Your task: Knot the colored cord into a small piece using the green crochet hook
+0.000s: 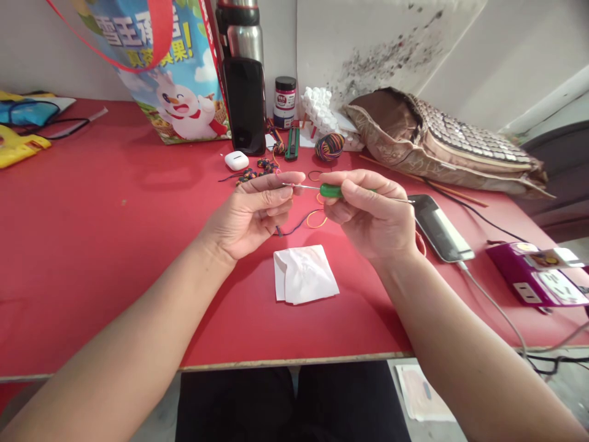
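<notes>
Blk phone [245, 107] is standing past L hand [248, 215]; corded phone [439, 228], purple pwr block [510, 267] are sitting rt of R hand [380, 215]; folded wht sheet [306, 275] is lying nearside, b/w 'em.

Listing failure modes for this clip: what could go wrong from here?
1. The pink yarn pinched in the left hand is thin and close to the metal tip; it might slip or split.
2. Loose yarn lies below the hands and could snag or tangle.
3. The right hand, holding the green-handled hook, is near the plugged-in phone and might bump it.
</notes>
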`<state>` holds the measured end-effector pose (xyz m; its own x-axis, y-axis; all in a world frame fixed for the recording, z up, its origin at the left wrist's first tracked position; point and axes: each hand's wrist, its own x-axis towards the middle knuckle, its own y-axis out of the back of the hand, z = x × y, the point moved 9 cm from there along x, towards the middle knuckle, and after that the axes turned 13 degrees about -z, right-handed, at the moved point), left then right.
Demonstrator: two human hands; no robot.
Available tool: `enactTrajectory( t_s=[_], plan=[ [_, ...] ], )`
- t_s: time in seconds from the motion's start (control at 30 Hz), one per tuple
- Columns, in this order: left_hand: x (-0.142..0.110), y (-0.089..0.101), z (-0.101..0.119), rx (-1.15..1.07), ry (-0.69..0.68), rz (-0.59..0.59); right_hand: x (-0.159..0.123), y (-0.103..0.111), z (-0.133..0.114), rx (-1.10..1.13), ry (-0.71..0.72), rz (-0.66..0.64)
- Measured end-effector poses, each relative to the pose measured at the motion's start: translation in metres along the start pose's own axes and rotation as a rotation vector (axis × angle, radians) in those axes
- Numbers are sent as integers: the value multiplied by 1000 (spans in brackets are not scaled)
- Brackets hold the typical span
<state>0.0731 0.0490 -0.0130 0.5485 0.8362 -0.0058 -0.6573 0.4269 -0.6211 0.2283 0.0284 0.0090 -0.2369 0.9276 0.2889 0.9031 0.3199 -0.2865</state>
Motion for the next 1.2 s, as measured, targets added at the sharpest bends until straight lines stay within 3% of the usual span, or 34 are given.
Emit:
enactTrajectory(
  t_s=[0.27,0.6,0.93,1.2],
  plan=[
    [0,-3,0,31,11,-38,0,1,0,16,-1,15],
    [-1,2,4,69,-55,26,0,0,2,25,8,13],
    [-4,5,4,40,-23,92,0,0,3,3,1,5],
    [-5,1,3,-15,22,50,-2,0,4,-33,-10,19]
  ],
)
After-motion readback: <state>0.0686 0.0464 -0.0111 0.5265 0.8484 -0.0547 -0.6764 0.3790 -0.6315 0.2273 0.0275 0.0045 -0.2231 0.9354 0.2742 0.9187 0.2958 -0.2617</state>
